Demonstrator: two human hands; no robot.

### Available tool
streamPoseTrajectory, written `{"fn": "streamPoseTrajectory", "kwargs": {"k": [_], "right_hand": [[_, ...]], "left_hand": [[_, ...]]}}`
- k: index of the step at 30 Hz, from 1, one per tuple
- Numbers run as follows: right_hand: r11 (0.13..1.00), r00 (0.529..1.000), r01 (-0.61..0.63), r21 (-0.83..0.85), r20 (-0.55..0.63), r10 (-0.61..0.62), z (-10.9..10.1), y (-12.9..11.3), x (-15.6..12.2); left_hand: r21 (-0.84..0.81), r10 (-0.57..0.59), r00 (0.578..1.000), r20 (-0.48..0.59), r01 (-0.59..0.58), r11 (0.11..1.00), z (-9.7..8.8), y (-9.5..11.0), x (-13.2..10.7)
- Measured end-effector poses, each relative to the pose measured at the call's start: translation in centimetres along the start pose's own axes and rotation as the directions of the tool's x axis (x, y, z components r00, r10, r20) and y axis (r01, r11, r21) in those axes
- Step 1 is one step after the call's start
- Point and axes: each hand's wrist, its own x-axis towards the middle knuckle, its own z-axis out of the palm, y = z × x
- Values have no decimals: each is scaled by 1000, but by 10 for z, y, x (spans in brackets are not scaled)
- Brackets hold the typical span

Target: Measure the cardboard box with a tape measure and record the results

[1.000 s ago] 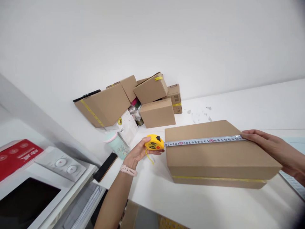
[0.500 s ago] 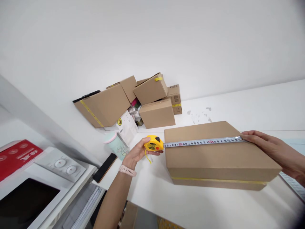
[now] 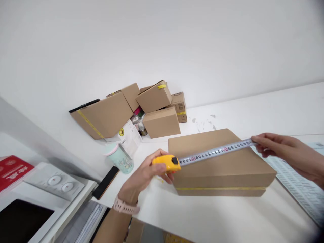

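A flat cardboard box [image 3: 222,168] with a yellow tape seam lies on the white table [image 3: 227,216]. My left hand [image 3: 144,173] is closed round a yellow tape measure case [image 3: 167,163] at the box's near left corner. The steel blade [image 3: 217,151] runs slantwise above the box top, lifted off it. My right hand [image 3: 283,152] pinches the blade's end just past the box's right edge.
Several smaller cardboard boxes [image 3: 152,108] are piled against the wall at the back. A mint cup [image 3: 117,158] and a black phone [image 3: 105,182] sit left of the box. A white machine with a red panel [image 3: 37,189] stands lower left; printed sheets [image 3: 298,182] lie right.
Both hands have lifted the tape off the box top. The case has swung toward the near left corner and the blade now slants. The view has shifted slightly.
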Motion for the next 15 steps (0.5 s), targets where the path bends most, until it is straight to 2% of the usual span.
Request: {"fn": "streamPoseTrajectory", "kwargs": {"k": [3,4,5,8,9,12,15], "right_hand": [[988,996,46,145,66,-56,-4,-22,17],[985,993,82,152,73,-94,-1,-33,22],[987,987,105,126,107,-118,5,-45,28],[985,926,173,20,337,-169,34,-75,44],[979,904,201,-10,387,-182,45,-80,50],[954,851,279,-108,489,-193,76,-83,68],[924,819,327,-197,548,-173,94,-71,82]], "left_hand": [[-100,-117,988,102,127,987,37,-29,-21],[-159,-155,979,132,176,971,52,-44,-26],[-193,-185,976,112,204,960,68,-59,-30],[-252,-233,962,142,263,931,121,-101,-24],[-275,-233,965,123,259,926,139,-110,-18],[-451,-181,974,-137,101,887,179,-120,9],[-596,-105,992,-69,44,802,192,-116,28]]}}
